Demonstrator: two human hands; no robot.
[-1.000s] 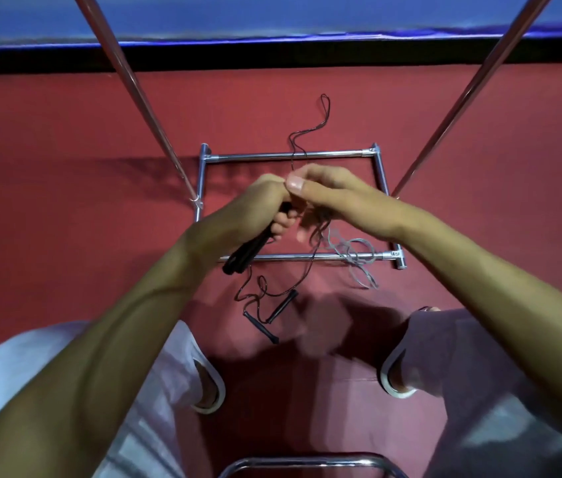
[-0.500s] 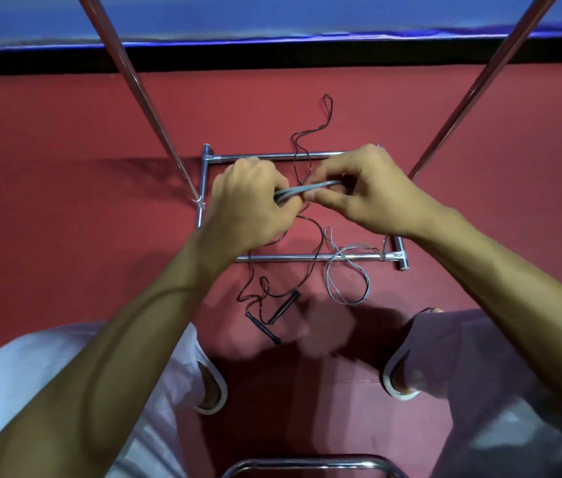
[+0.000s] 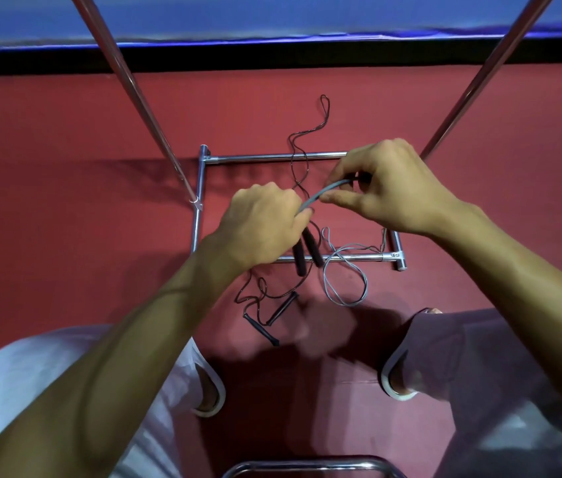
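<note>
Clearly, left hand (image 3: 262, 222) gripped two black handles (image 3: 308, 251), long axes pointing toward the person below its fingers (image 3: 298, 220); right hand (image 3: 389, 191) pinched grey cord (image 3: 324, 193) slanting up-right.

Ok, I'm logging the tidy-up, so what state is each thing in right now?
Grey rope: doubled, held between both hands, slack hanging in loops.
Thick handles: side by side, pointing down.
Left hand: grips the handles' tops.
Right hand: pinches the grey rope.
Black rope: loose on the floor, untouched.
Metal frame: flat on the floor.
</note>
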